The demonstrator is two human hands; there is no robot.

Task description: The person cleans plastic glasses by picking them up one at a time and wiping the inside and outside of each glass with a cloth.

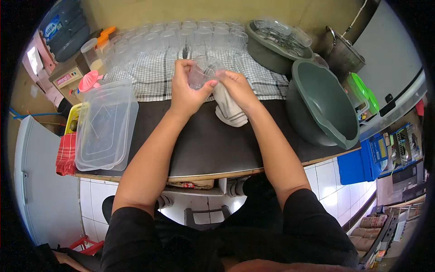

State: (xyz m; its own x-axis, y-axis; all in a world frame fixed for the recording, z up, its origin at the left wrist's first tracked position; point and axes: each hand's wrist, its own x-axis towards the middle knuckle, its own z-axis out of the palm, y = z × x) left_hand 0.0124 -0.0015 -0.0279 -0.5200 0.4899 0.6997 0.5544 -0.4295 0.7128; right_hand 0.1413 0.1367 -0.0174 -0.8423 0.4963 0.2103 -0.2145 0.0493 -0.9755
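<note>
Left hand (188, 93): curled round a clear glass (198, 78), held near the checked cloth (152, 79).
Right hand (238, 92): closed on a white cloth (230, 106) against the glass; firmness I can't tell.
Slip risk: I judge smooth walls could slide if either grip loosens.
Lettering: water jug (70, 35) reads "AQUA".

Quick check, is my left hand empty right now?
No, the left hand grips a clear glass, while a white cloth hangs from the right hand.
</note>
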